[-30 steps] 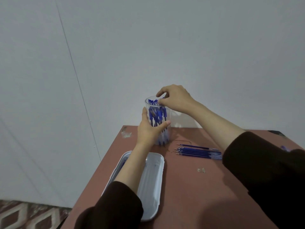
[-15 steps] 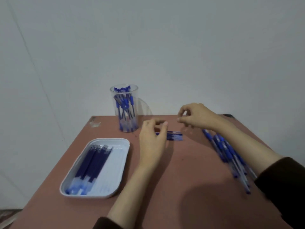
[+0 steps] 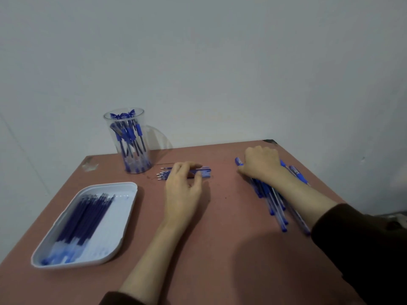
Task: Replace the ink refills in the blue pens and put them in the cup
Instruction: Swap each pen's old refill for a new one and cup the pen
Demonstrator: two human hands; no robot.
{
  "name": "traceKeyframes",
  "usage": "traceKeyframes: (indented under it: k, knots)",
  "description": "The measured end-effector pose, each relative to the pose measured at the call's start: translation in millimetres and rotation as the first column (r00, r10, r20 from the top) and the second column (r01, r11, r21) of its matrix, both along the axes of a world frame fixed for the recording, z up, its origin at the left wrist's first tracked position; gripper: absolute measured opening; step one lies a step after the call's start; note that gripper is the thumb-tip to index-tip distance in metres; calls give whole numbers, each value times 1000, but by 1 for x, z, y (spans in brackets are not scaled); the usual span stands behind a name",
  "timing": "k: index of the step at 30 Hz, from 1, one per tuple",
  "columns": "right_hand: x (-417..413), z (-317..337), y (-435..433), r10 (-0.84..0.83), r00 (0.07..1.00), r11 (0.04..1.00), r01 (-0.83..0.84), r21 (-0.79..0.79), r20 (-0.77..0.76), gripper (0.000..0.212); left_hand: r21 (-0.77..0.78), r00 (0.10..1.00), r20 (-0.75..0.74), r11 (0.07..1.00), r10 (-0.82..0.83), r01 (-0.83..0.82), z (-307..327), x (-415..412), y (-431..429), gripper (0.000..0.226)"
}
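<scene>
nearest, at the left of the reddish-brown counter, a white oblong plastic tray with dark blue ink refills lying lengthwise inside. further in, left hand curled round a small bundle of loose blue refills on the counter; right hand knuckles-up over a heap of blue capped pens, grip hidden, so cannot tell. farthest, by the wall, a clear plastic cup, upright, full of blue pens.
</scene>
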State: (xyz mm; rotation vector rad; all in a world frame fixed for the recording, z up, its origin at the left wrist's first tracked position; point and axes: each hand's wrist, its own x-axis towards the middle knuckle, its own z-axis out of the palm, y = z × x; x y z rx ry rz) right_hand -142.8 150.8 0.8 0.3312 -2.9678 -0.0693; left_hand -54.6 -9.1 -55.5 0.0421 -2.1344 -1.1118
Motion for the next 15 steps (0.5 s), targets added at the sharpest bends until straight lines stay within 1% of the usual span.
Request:
traceKeyframes:
  k: [4, 6, 8, 9, 10, 11, 12, 13, 15]
  knots:
    - [-3, -8, -6, -54, 999, 997, 53, -61, -8, 34, 12, 1000, 8, 1000, 4, -4, 1, 2, -4, 18]
    - [-2, -8, -10, -71, 997, 992, 68, -109, -31, 32, 12, 1000, -1, 1000, 2, -2, 2, 4, -7, 19]
    - [1, -4, -16, -51, 997, 967, 34, -254, -63, 37, 33, 1000, -25, 999, -9, 10, 5, 6, -13, 20]
    - [2, -3, -20, -6, 997, 930, -22, -366, -74, 37, 50, 999, -52, 999, -15, 18, 7, 7, -16, 22]
    - [5, -1, -26, 64, 995, 861, -95, -499, -78, 30, 68, 996, -86, 997, -15, 21, 10, 7, -18, 23]
    - [9, -1, -33, 152, 984, 766, -175, -619, -90, 19, 91, 993, -119, 996, -7, 18, 12, 8, -20, 25]
    - [15, 0, -40, 234, 965, 688, -251, -680, -120, 9, 122, 989, -146, 993, 7, 11, 15, 9, -23, 27]
    - [20, -2, -48, 304, 940, 650, -323, -688, -154, 4, 158, 986, -166, 987, 22, 4, 16, 9, -25, 29]
    - [30, -10, -62, 415, 889, 614, -432, -661, -195, 16, 207, 983, -174, 978, 55, -18, 17, 9, -31, 35]
